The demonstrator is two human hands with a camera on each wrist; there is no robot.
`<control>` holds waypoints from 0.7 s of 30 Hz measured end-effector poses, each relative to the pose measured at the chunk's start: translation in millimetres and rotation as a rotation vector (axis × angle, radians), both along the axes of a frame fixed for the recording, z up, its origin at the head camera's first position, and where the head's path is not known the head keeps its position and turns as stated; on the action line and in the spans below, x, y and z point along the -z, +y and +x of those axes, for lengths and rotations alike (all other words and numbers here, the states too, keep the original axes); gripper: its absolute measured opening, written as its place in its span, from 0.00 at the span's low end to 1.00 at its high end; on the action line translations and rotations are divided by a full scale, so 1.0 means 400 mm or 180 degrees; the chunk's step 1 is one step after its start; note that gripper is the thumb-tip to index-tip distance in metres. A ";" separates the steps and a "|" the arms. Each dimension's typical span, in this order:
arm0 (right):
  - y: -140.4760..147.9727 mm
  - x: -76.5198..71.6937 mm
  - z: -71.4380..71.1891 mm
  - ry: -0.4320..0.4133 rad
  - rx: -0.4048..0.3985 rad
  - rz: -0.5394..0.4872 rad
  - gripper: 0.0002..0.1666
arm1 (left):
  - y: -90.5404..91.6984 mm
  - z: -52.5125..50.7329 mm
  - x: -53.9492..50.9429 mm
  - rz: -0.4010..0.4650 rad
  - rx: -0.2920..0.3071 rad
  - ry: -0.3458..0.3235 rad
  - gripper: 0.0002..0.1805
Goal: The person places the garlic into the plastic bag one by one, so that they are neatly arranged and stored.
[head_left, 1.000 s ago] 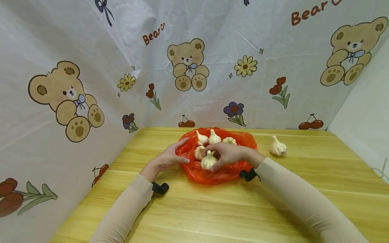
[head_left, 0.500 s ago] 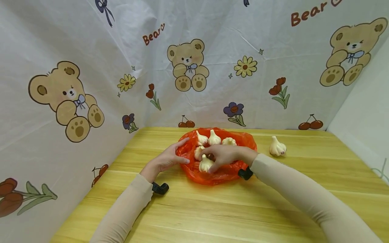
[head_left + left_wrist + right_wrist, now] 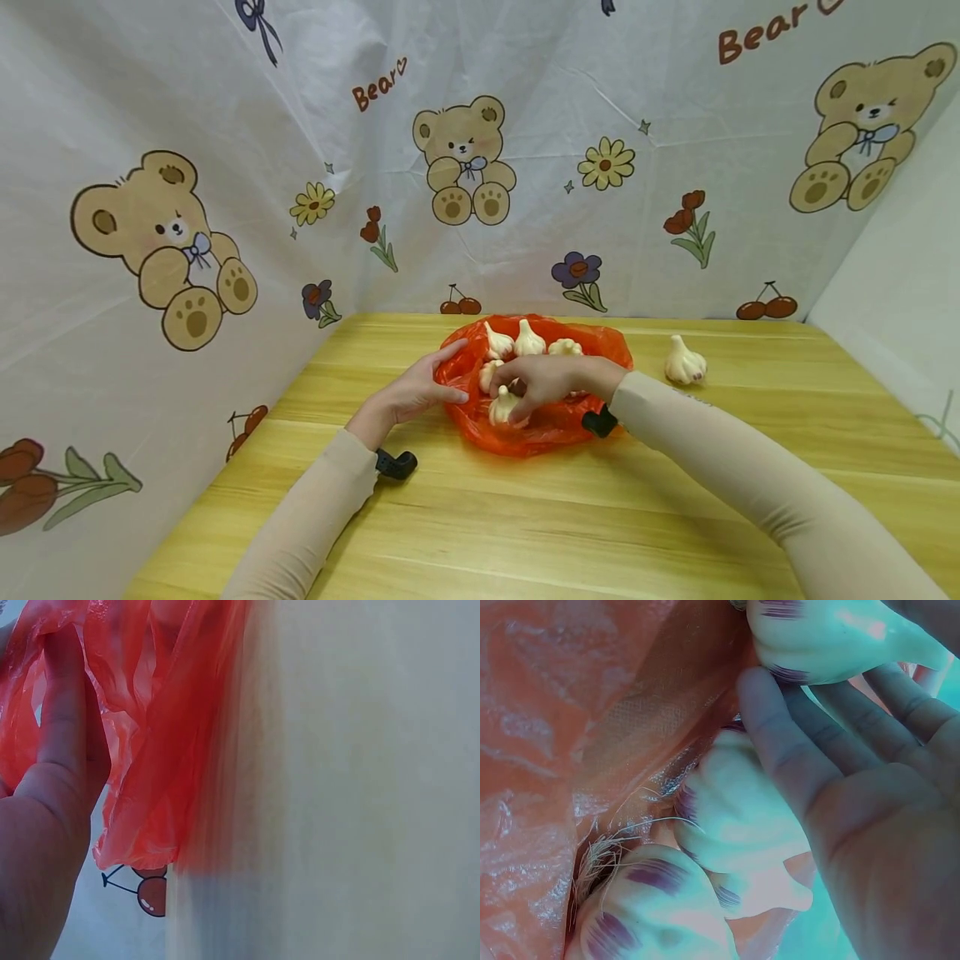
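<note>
A red plastic bag (image 3: 540, 437) lies spread open on the table with several garlic bulbs (image 3: 529, 340) in it. My left hand (image 3: 405, 393) holds the bag's left rim, fingers behind and thumb in front. Thin red folds hang about those fingers in the left wrist view. Over the near part of the bag, my right hand (image 3: 551, 379) grips one garlic bulb (image 3: 502, 407) between thumb and fingers. In the right wrist view that garlic bulb (image 3: 817, 637) rests against the fingertips, with other bulbs (image 3: 735, 795) close below. The right hand partly hides the bag's middle.
A single garlic bulb (image 3: 686, 363) stands on the wooden table (image 3: 525, 525) to the right of the bag. Behind and left hangs a white sheet (image 3: 525, 50) printed with bears and flowers. A white wall (image 3: 892, 275) closes the right side.
My right hand has moved slightly left and down, lowering the garlic bulb into the near part of the bag. The left hand stays at the rim.
</note>
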State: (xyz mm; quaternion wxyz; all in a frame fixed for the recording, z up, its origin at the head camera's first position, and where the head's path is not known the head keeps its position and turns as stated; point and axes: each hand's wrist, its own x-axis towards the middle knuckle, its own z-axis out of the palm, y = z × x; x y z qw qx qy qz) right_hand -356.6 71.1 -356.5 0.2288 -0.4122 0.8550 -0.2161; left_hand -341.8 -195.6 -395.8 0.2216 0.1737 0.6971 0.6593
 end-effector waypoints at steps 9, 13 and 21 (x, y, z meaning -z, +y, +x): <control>0.007 -0.012 0.003 -0.0209 0.0003 -0.0250 0.24 | -0.001 0.002 -0.003 0.0005 -0.0028 0.0000 0.56; 0.021 -0.021 0.002 -0.0344 0.0010 -0.0354 0.23 | 0.000 0.001 -0.004 0.0005 -0.0015 0.0043 0.56; 0.073 -0.043 0.014 -0.0335 0.0158 -0.0412 0.22 | 0.000 0.001 0.000 0.0057 0.0000 -0.0010 0.57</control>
